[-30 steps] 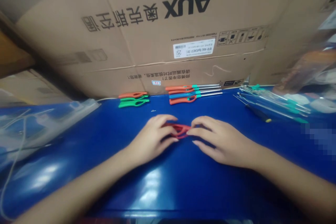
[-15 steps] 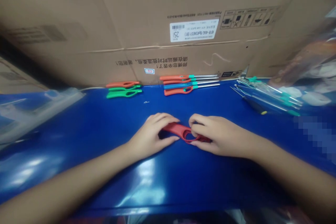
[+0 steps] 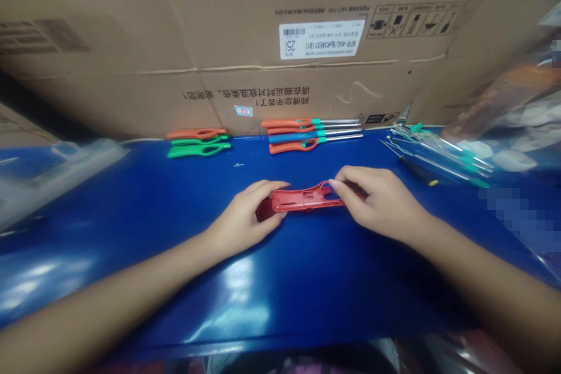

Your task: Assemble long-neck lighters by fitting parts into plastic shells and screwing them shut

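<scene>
Between my hands, just above or on the blue table, is a red plastic lighter handle shell (image 3: 298,200), its hollow ribbed inside showing. My left hand (image 3: 245,213) curls around its left end, thumb and fingers closed on a darker red part (image 3: 264,210) there; whether that is a separate half I cannot tell. At the finger-loop end, my right hand (image 3: 379,198) pinches the shell between thumb and fingers. Part of that end is hidden by the fingers.
Orange and green handle shells (image 3: 199,151) lie at the back left. Assembled long lighters (image 3: 293,138) sit at the back middle. A screwdriver (image 3: 418,171) and metal lighter tubes (image 3: 458,158) lie right. A cardboard box (image 3: 153,96) stands behind; a clear plastic bag (image 3: 87,166) rests left.
The shell's outer side faced up before; its ribbed inside shows now. My right hand has lifted and moved slightly away from my left, which keeps its hold.
</scene>
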Demonstrator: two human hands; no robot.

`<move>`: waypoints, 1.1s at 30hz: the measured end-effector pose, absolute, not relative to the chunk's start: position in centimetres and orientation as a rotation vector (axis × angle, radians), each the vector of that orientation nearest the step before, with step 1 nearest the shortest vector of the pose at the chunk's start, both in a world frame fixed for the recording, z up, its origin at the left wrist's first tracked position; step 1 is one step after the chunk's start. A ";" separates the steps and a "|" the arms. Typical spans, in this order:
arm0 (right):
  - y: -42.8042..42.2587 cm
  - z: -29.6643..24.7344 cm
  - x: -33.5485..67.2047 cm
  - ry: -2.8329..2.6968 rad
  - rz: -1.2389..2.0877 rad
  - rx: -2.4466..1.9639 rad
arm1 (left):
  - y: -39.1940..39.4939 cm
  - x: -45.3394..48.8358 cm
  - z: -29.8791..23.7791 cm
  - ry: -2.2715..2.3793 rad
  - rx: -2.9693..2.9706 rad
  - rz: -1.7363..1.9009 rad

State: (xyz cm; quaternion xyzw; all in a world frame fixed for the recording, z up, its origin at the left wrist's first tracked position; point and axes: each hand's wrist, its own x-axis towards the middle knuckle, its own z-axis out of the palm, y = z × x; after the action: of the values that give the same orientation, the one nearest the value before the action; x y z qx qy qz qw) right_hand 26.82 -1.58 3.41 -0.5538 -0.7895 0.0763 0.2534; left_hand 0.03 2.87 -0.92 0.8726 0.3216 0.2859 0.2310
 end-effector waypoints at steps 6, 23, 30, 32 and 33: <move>-1.5 3.4 26.7 -2.393 0.452 -1.414 | 3.2 -0.3 -1.3 0.866 2.387 0.754; -1.2 2.5 26.8 -2.674 0.328 -1.289 | 2.3 0.0 0.2 0.763 2.472 0.758; -1.1 2.3 26.7 -2.659 0.364 -1.281 | 1.9 -0.1 0.6 0.703 2.567 0.561; -1.1 2.2 26.8 -2.652 0.365 -1.283 | 2.0 -0.1 0.4 0.738 2.549 0.566; -1.0 2.2 26.8 -2.645 0.365 -1.282 | 2.1 0.0 0.4 0.758 2.538 0.570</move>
State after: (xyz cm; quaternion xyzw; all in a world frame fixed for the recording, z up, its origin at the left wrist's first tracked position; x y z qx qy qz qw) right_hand 26.83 -1.02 2.22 -0.4310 -0.8895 0.1226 0.0897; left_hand -0.05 2.09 0.37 0.9150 0.2731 0.2055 0.2145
